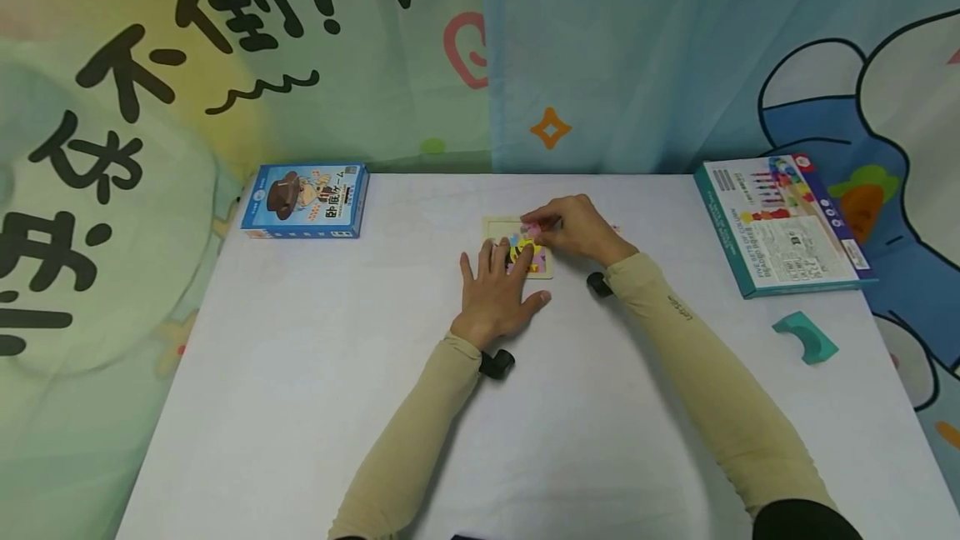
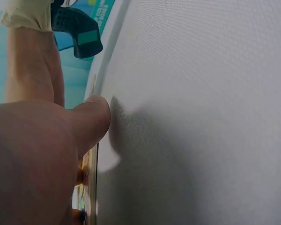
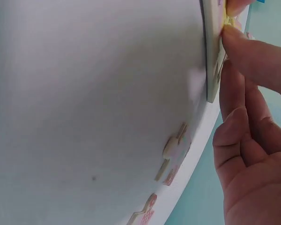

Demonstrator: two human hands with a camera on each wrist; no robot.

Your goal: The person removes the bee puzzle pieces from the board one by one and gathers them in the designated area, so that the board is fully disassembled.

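A small jigsaw puzzle with a pale wooden frame [image 1: 492, 227] lies toward the back of the white table, colourful pieces inside it. Over its lower left part my left hand [image 1: 495, 294] rests with fingers spread, fingertips on the puzzle, thumb out to the side. My right hand [image 1: 577, 227] reaches in from the right and pinches a pink puzzle piece [image 1: 533, 230] at the puzzle's upper right, the piece mostly covered by fingers. In the right wrist view the thumb [image 3: 246, 49] meets the board's surface beside a yellow patch, with other fingers curled below.
Loose puzzle pieces [image 3: 177, 157] lie on the table right of the board, mostly behind my right hand in the head view. A blue game box [image 1: 307, 200] stands back left, a teal-edged box [image 1: 783, 223] back right. A teal arch block [image 1: 806, 336] lies nearer at right.
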